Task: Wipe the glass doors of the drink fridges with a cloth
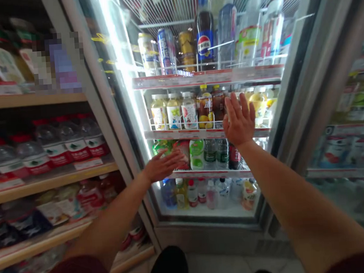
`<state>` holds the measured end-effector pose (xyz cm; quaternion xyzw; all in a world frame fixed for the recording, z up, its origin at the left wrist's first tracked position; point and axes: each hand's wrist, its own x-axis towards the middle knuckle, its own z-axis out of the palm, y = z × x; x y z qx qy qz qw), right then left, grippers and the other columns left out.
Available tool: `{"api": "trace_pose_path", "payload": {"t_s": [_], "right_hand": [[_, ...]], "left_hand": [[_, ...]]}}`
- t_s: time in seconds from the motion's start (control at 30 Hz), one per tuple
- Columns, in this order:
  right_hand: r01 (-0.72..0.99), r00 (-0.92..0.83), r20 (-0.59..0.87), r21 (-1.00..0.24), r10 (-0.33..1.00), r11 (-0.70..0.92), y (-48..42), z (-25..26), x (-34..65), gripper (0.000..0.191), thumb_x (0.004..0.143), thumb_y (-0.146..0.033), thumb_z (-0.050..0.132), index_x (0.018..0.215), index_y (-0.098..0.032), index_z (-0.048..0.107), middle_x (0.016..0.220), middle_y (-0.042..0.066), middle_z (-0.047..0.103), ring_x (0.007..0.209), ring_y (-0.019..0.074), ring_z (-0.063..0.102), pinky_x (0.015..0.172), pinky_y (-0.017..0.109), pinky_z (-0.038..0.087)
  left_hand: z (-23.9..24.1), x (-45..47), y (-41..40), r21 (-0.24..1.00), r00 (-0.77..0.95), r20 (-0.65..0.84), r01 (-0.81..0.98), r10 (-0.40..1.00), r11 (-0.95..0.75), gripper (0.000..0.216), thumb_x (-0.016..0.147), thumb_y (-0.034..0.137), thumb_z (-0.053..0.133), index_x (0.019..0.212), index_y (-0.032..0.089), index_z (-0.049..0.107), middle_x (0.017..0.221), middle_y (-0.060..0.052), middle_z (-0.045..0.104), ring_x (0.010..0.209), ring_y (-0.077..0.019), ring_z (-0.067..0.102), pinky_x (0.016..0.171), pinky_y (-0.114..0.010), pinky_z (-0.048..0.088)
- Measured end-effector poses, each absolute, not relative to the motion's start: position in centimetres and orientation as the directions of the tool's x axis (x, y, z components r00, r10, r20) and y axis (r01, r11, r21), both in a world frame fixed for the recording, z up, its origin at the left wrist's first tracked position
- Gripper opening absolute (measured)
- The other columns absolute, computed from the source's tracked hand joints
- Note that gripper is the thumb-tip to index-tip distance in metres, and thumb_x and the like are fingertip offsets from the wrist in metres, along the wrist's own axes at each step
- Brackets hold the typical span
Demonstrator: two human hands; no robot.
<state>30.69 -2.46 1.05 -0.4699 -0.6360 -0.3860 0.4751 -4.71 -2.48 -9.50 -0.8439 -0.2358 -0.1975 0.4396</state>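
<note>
Both my arms reach toward a lit drinks fridge (207, 230) with several shelves of bottles and cans. My left hand (164, 164) is open, fingers stretched to the right, in front of the lower shelves and close to a green-and-white bottle (197, 154). Higher up, my right hand (239, 120) is open with its fingers pointing up, hiding part of the middle shelf's bottles. A dark bottle with a yellow cap (205, 105) stands left of it. Neither hand holds anything. Whether either palm touches the fridge's glass, I cannot tell.
On the left, wooden shelves (88, 174) hold red-capped water bottles (66, 138) and packaged goods. A tall cola bottle (205, 35) stands on the fridge's upper shelf. Another glass-fronted fridge (350, 141) is at the right. My dark-clad knee (168, 266) shows above the pale floor.
</note>
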Motion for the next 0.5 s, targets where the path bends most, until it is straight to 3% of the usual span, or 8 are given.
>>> {"api": "trace_pose_path", "payload": {"t_s": [0.07, 0.13, 0.2, 0.27, 0.33, 0.4, 0.5], "right_hand": [[0.967, -0.109, 0.97, 0.052, 0.219, 0.249, -2.4, 1.0, 30.7, 0.06, 0.101, -0.029, 0.034, 0.161, -0.023, 0.036, 0.165, 0.007, 0.041, 0.157, 0.0317, 0.028, 0.127, 0.06, 0.025], [0.969, -0.111, 0.971, 0.058, 0.211, 0.242, -2.3, 1.0, 30.7, 0.06, 0.101, -0.029, 0.034, 0.161, -0.023, 0.036, 0.165, 0.006, 0.042, 0.158, 0.0313, 0.027, 0.127, 0.06, 0.025], [0.97, -0.109, 0.97, 0.056, 0.216, 0.237, -2.2, 0.9, 30.7, 0.06, 0.101, -0.028, 0.034, 0.161, -0.023, 0.036, 0.165, 0.006, 0.042, 0.158, 0.0311, 0.027, 0.127, 0.06, 0.024], [0.97, -0.112, 0.968, 0.057, 0.224, 0.237, -2.2, 0.9, 30.7, 0.06, 0.101, -0.029, 0.035, 0.161, -0.023, 0.036, 0.165, 0.007, 0.041, 0.158, 0.031, 0.027, 0.128, 0.06, 0.023], [0.969, -0.114, 0.968, 0.059, 0.224, 0.239, -2.2, 1.0, 30.8, 0.06, 0.101, -0.029, 0.035, 0.161, -0.022, 0.036, 0.166, 0.007, 0.04, 0.158, 0.0305, 0.026, 0.128, 0.059, 0.023], [0.969, -0.114, 0.969, 0.06, 0.221, 0.239, -2.2, 1.0, 30.8, 0.06, 0.101, -0.03, 0.035, 0.161, -0.024, 0.035, 0.166, 0.006, 0.04, 0.158, 0.0298, 0.026, 0.128, 0.059, 0.023], [0.97, -0.112, 0.969, 0.058, 0.221, 0.234, -2.2, 1.0, 30.8, 0.061, 0.101, -0.029, 0.035, 0.162, -0.025, 0.033, 0.166, 0.007, 0.04, 0.158, 0.0302, 0.026, 0.127, 0.059, 0.024]], "left_hand": [[-5.6, -6.2, -1.5, -0.533, 0.655, 0.714, 0.737, 0.246, -0.415, 0.046, 0.101, 0.029, 0.048, 0.145, 0.038, 0.055, 0.149, 0.004, 0.059, 0.145, -0.015, 0.048, 0.133, -0.044, 0.015], [-1.5, -7.3, -0.2, -0.299, 0.36, 0.911, 0.913, 0.202, -0.278, 0.05, 0.103, 0.031, 0.042, 0.152, 0.026, 0.048, 0.16, -0.007, 0.047, 0.152, -0.0257, 0.038, 0.129, -0.061, 0.016], [0.4, -7.3, 0.5, -0.097, 0.121, 0.986, 0.974, 0.111, -0.207, 0.057, 0.105, 0.031, 0.034, 0.16, 0.013, 0.033, 0.167, -0.018, 0.031, 0.157, -0.0331, 0.025, 0.124, -0.072, 0.017], [-1.0, -5.8, 0.5, -0.055, 0.071, 0.995, 0.976, 0.07, -0.209, 0.062, 0.105, 0.027, 0.031, 0.162, 0.007, 0.021, 0.169, -0.024, 0.021, 0.159, -0.0343, 0.014, 0.124, -0.072, 0.016], [-4.8, -3.5, -0.3, -0.171, 0.201, 0.974, 0.953, 0.102, -0.251, 0.064, 0.103, 0.026, 0.037, 0.163, 0.009, 0.022, 0.168, -0.02, 0.025, 0.16, -0.031, 0.011, 0.128, -0.064, 0.018], [-8.6, -1.1, -1.4, -0.371, 0.439, 0.885, 0.868, 0.158, -0.331, 0.061, 0.1, 0.025, 0.043, 0.161, 0.019, 0.034, 0.162, -0.01, 0.043, 0.158, -0.0235, 0.022, 0.13, -0.05, 0.025], [-9.3, 0.7, -2.2, -0.652, 0.785, 0.601, 0.59, 0.15, -0.477, 0.057, 0.098, 0.022, 0.045, 0.154, 0.033, 0.045, 0.154, 0.001, 0.054, 0.154, -0.0135, 0.032, 0.133, -0.04, 0.016]]}}
